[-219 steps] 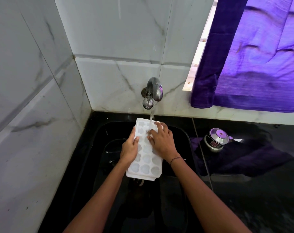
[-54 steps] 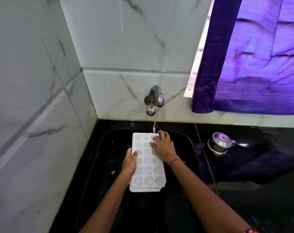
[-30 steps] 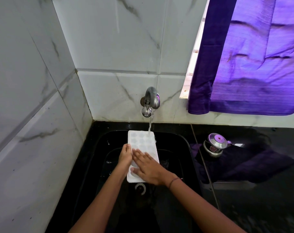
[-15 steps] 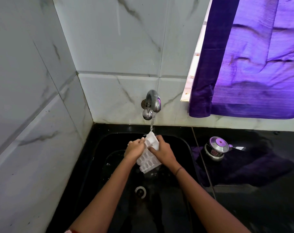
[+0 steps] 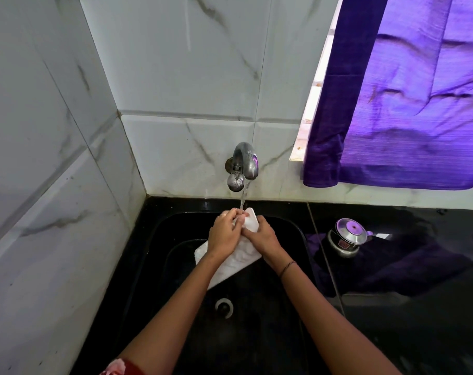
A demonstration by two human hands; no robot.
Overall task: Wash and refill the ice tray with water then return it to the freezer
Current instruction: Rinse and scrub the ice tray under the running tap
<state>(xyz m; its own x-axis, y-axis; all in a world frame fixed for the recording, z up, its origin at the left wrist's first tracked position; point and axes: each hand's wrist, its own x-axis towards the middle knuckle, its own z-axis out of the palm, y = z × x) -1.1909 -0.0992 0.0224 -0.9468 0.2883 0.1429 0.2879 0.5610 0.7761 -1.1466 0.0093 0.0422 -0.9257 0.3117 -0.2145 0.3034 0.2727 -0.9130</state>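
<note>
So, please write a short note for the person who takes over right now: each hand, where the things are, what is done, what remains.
Left hand: grips the ice tray near its far end.
Right hand: grips the tray's right side.
Ice tray: held tilted over the black sink, with its far end under the running tap.
Done: rinsing is under way, nothing more.
Left: finish washing, hold the tray level, fill the cells, close the tap, and carry the tray to the freezer, which is not in view.

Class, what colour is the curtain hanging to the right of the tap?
Purple; the curtain shows clearly in the head view, its only view.
</note>
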